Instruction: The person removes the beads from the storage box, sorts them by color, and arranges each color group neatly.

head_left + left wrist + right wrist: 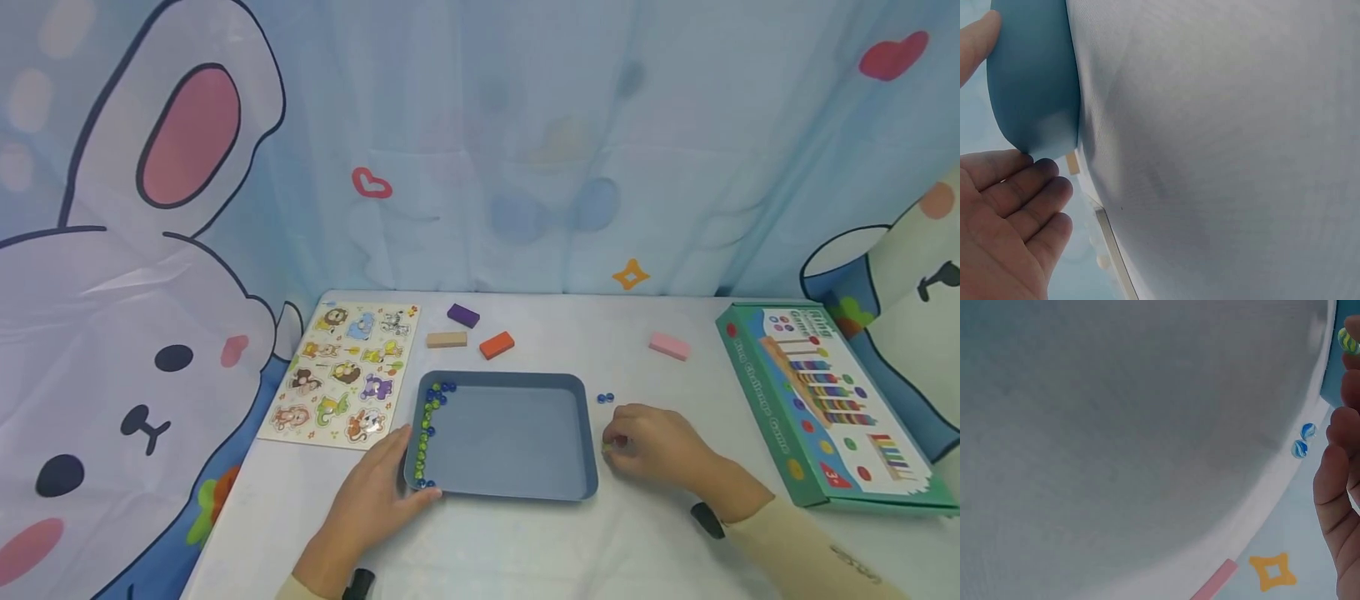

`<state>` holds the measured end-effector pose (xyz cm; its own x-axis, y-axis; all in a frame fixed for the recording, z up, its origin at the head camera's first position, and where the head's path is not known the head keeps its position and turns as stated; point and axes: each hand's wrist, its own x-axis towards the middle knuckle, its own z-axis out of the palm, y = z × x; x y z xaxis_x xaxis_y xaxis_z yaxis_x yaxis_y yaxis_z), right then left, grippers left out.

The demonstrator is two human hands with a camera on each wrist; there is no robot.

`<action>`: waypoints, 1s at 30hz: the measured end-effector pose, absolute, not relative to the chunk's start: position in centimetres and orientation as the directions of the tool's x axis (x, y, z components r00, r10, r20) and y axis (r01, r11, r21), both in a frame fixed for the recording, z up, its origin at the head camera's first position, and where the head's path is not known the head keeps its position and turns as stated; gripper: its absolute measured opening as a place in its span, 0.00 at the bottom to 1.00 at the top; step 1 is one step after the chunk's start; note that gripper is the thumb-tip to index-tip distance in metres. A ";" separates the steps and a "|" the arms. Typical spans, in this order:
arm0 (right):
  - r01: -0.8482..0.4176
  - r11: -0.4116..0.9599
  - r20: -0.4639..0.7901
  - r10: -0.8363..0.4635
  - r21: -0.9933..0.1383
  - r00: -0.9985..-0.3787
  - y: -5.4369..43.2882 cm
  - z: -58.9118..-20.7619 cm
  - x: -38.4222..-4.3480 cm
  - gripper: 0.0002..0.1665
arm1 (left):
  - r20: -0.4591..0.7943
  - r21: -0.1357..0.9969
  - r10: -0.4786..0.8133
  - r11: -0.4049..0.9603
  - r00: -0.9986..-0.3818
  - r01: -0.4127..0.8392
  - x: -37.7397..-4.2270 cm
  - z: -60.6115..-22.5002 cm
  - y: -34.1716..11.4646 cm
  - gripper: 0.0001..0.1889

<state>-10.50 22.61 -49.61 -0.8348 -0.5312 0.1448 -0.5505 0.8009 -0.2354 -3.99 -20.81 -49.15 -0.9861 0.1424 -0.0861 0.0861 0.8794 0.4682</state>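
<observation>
My right hand [654, 443] pinched a green marble [1345, 341] beside the tray [517, 442]; my left hand [372, 493], thumb spread, touched its near-left corner.

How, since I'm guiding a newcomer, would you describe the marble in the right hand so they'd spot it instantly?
Find the blue-gray tray. Beside its right end, the right hand pinches a yellow-green swirled marble. Its green sets it apart from the two blue marbles lying nearby.
</observation>
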 end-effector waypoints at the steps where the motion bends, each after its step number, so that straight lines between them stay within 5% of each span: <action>1: -0.547 0.805 0.131 -0.531 -0.231 -0.837 22.6 -49.6 -10.5 0.07 | -0.085 0.469 0.143 0.879 -0.986 0.087 -4.0 -49.2 -20.8 0.59; 30: -0.525 0.825 0.137 -0.507 -0.209 -0.851 23.6 -49.1 -10.8 0.11 | -0.081 0.459 0.155 0.883 -0.985 0.101 -4.0 -49.1 -20.8 0.60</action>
